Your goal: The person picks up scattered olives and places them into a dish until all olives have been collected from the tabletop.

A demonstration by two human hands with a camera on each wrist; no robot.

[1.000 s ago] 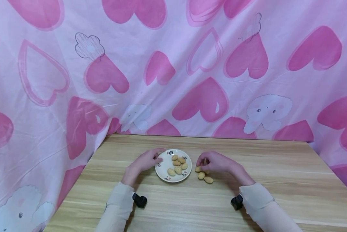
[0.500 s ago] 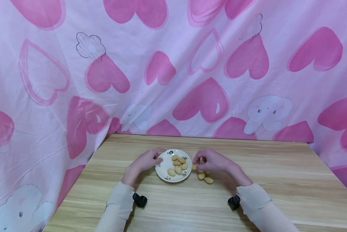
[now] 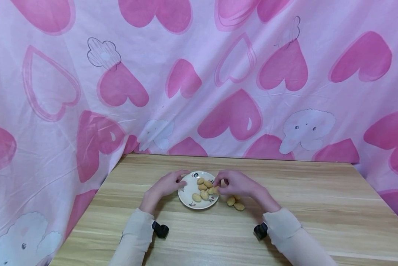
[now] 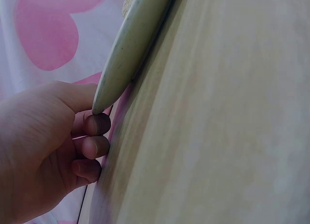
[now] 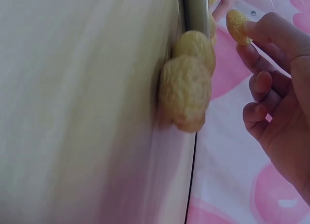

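Note:
My left hand (image 3: 167, 183) holds the left rim of a small white plate (image 3: 186, 197) with a printed pattern. In the left wrist view, the thumb lies over the rim of the plate (image 4: 131, 44) and the fingers are curled below it. Several wrinkled tan oval pieces (image 3: 204, 194) lie on the plate; their exact kind is unclear. Over the plate's right rim, my right hand (image 3: 239, 183) pinches one such oval piece (image 5: 237, 26) between thumb and forefinger, above the table. Its other fingers are loosely bent.
A few more oval pieces (image 3: 239, 207) lie on the wooden table (image 3: 199, 240) right of the plate, one partly hidden by the right hand. A pink heart-patterned cloth (image 3: 185, 111) hangs behind and left of the table. Each wrist wears a black camera (image 3: 160, 229).
My right hand has lifted an oval piece from the small group on the table and moved left with it to the plate's rim. The left hand and plate have stayed still.

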